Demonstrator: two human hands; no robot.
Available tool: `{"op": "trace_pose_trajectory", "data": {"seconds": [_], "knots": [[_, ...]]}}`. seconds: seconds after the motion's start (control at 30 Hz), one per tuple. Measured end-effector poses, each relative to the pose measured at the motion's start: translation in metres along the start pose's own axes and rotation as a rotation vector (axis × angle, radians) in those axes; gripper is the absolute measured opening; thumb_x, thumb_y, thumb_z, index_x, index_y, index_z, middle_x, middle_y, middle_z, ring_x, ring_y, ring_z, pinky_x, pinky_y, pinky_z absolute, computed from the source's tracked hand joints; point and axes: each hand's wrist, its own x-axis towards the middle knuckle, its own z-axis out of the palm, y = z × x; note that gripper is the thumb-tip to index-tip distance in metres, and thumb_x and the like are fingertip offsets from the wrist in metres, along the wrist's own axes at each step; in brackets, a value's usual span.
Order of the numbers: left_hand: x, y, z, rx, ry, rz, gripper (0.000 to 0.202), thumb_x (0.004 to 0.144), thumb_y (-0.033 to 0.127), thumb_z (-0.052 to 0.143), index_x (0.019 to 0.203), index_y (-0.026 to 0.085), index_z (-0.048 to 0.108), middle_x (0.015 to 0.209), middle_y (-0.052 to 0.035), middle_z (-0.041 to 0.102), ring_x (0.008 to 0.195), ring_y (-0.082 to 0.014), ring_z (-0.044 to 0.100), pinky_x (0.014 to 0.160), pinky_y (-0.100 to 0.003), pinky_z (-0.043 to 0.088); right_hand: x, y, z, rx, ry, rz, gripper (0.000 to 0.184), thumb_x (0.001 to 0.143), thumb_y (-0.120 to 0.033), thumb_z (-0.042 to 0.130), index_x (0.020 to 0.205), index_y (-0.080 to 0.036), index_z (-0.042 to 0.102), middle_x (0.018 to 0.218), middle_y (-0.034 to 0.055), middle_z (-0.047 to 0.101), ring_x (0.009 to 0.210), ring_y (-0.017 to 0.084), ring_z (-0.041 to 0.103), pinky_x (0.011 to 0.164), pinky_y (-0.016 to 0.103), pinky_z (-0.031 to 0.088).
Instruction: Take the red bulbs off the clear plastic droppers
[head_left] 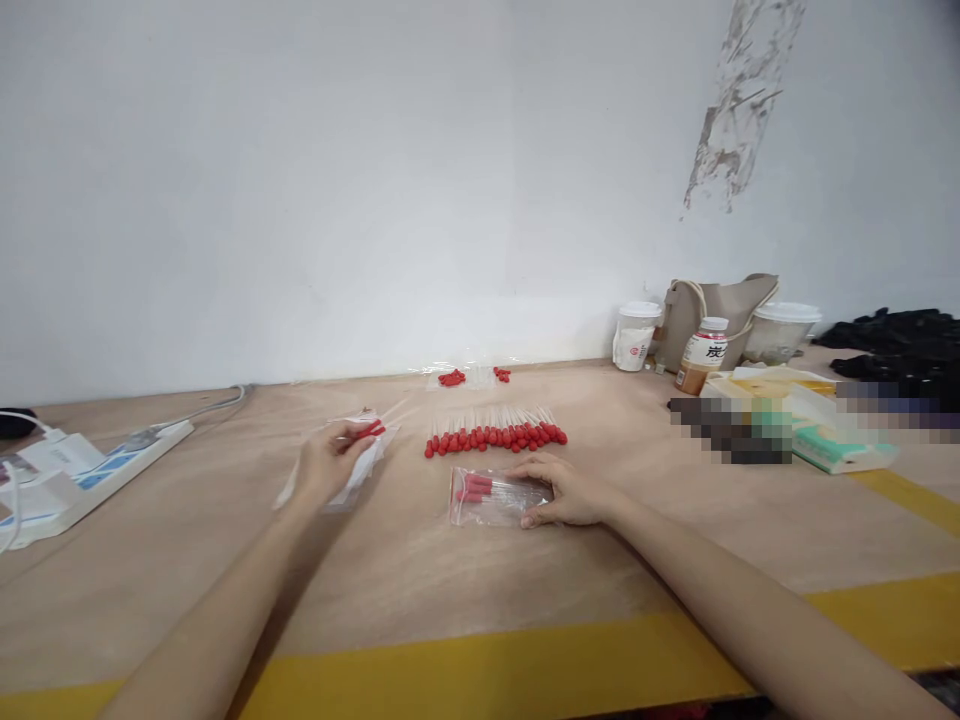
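Note:
My left hand point(330, 462) is pinched on red-bulbed droppers point(370, 430), whose thin clear stems point up and to the right. Beneath that hand lie clear plastic bags point(360, 478). My right hand point(570, 490) has its thumb and fingers around the right end of a clear zip bag point(480, 510) lying flat on the table. Inside this bag are several droppers, red ends to the left. Just beyond it, a long row of red-bulbed droppers point(495, 437) lies side by side, bulbs toward me and stems toward the wall.
Clear bags with small red pieces point(452, 378) lie near the wall. At left is a power strip point(112, 475) with plugs and cables. A lidded cup point(637, 337), a bottle point(703, 355), a grey bag point(679, 310) and an opened box point(832, 435) stand right. Yellow tape point(480, 668) lines the front edge.

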Motion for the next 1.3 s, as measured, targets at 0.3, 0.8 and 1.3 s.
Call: {"op": "trace_pose_trajectory", "data": {"seconds": [0.3,0.8,1.3], "knots": [[0.01,0.009,0.062,0.554,-0.224,0.411,0.027,0.082,0.023,0.04,0.091,0.021,0.066,0.081,-0.0052,0.06,0.072,-0.0159,0.059,0.066,-0.024,0.043,0.0,0.003,0.0,0.02,-0.002,-0.022,0.068,0.057,-0.052,0.069,0.116,-0.023,0.054,0.113,0.0078,0.049,0.107,0.022,0.044,0.093,0.036,0.036],[0.011,0.021,0.064,0.189,-0.357,0.175,0.047,0.07,0.04,0.06,0.11,0.015,0.056,0.103,-0.0089,0.056,0.087,-0.0192,0.058,0.074,-0.029,0.049,0.0,-0.002,-0.002,0.013,-0.005,-0.033,0.066,0.058,-0.054,0.068,0.115,-0.024,0.055,0.113,0.0074,0.051,0.106,0.023,0.046,0.093,0.037,0.036],[-0.067,0.062,0.075,-0.022,-0.586,0.098,0.027,0.073,0.036,0.056,0.09,0.017,0.065,0.07,-0.0009,0.053,0.055,-0.0099,0.043,0.051,-0.022,0.036,0.002,0.003,-0.005,0.024,-0.023,-0.03,0.069,0.054,-0.053,0.07,0.113,-0.02,0.058,0.119,0.0093,0.052,0.107,0.024,0.049,0.094,0.037,0.037]]}}
